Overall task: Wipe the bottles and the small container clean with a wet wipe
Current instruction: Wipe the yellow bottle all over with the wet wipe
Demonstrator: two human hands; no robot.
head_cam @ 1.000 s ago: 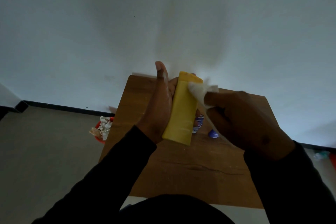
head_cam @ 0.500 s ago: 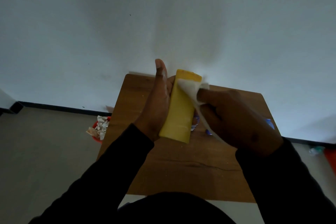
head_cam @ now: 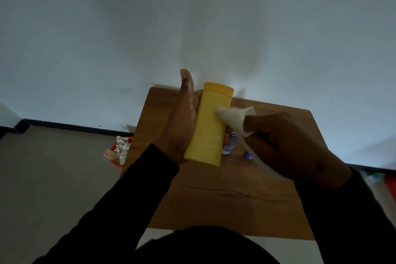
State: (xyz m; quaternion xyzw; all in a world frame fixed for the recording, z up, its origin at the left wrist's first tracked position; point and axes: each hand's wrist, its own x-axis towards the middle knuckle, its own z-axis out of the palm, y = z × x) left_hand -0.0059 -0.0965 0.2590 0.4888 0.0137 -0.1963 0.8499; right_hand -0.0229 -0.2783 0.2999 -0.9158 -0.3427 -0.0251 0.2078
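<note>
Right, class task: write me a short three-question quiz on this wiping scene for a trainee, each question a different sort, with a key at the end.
1. True or false: the left hand holds the yellow bottle above the wooden table.
2. Multiple choice: what does the right hand press against the bottle? A) a sponge B) a white wet wipe C) a brush
3. Fill in: on the floor to the left of the table stands a red bin full of crumpled ____.

Key
1. True.
2. B.
3. Paper or used wipes; which of the two cannot be told.
</note>
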